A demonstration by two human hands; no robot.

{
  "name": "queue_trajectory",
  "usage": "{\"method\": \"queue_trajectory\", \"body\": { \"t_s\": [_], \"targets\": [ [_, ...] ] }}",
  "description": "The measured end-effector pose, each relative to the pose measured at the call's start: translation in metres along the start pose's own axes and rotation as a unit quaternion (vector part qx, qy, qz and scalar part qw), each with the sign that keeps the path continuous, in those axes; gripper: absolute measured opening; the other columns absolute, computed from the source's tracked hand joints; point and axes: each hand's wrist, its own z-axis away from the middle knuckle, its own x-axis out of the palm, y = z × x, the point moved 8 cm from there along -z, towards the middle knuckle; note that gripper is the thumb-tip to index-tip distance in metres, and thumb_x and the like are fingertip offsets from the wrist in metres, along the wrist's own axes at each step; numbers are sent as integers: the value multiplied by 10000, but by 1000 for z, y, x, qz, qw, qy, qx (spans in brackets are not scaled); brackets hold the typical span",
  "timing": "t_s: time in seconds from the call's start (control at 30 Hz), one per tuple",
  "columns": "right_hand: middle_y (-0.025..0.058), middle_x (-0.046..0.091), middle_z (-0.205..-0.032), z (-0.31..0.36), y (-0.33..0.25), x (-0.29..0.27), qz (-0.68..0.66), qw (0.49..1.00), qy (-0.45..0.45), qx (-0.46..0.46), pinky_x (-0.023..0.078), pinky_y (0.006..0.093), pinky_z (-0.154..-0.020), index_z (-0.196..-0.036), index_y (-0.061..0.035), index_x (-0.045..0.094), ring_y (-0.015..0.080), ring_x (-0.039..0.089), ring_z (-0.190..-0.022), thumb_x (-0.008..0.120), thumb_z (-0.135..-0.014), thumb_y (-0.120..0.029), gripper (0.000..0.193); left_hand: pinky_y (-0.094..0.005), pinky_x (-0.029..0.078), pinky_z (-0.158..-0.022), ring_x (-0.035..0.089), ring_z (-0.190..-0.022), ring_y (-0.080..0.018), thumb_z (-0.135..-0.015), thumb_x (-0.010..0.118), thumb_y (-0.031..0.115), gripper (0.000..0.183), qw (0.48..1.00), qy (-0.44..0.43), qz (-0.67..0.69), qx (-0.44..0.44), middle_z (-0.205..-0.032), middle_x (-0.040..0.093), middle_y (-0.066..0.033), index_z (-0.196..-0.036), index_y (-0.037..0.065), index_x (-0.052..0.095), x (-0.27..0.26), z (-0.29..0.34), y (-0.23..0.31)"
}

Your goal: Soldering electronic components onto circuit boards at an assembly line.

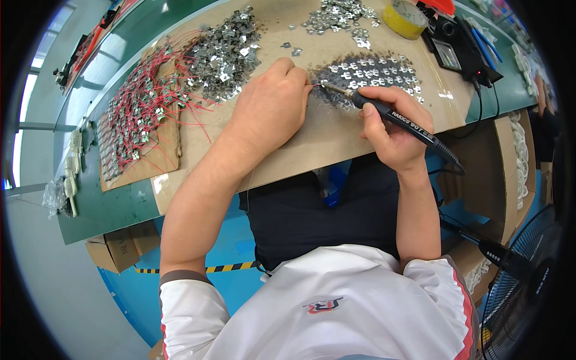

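My right hand (396, 126) grips a black soldering iron (408, 123) like a pen. Its metal tip points left, to the near left edge of a patch of small metal plates (369, 73) set out in rows. Close to that tip, my left hand (276, 99) is closed in a pinch; a bit of thin red wire (315, 86) shows at its fingertips, mostly hidden by the fingers. Left of this hand lies a heap of loose metal plates (231, 54). Farther left, a wooden board (171, 147) carries many small parts with red wires (141, 111).
A yellow round tub (405, 19) stands at the back right, beside a black soldering station (450, 48) and blue-handled pliers (483, 45). More loose plates (339, 17) lie at the back. A cardboard box (504, 168) and a black fan (528, 270) are at my right.
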Motion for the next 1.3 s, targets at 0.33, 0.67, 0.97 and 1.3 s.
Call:
{"method": "queue_trajectory", "body": {
  "t_s": [0.33,0.67,0.97,1.3],
  "targets": [
    [54,719,-822,-1,6,-2,-9,1000,-11,4,507,196,-548,-1102,56,747,75,678,-621,690,-913,53,197,-463,577,-781,690,-876,-380,-946,734,126,91,1000,-5,-19,-18,-964,667,-135,-947,35,728,6,-4,2],
    [109,751,-958,8,14,-1,-63,996,18,54,541,243,-525,-1254,24,714,105,670,-593,649,-1003,7,260,-517,574,-772,689,-879,-427,-989,671,188,185,1000,-4,-15,-19,-1005,651,-193,-953,7,678,20,5,-6],
    [100,784,-931,-115,11,52,-73,993,-92,-8,433,193,-472,-1276,-65,705,38,607,-639,589,-1090,-81,220,-494,614,-762,736,-854,-411,-900,592,60,150,999,-42,-25,1,-1006,667,-245,-945,-49,686,8,-3,0],
    [157,757,-954,-149,48,164,21,974,-201,-103,575,451,-809,-1219,-117,686,357,731,-894,746,-877,-94,348,-515,593,-791,704,-917,-410,-986,647,168,176,1000,-27,-3,-15,-1065,666,-195,-1062,20,704,27,7,-15]
  ]
}}
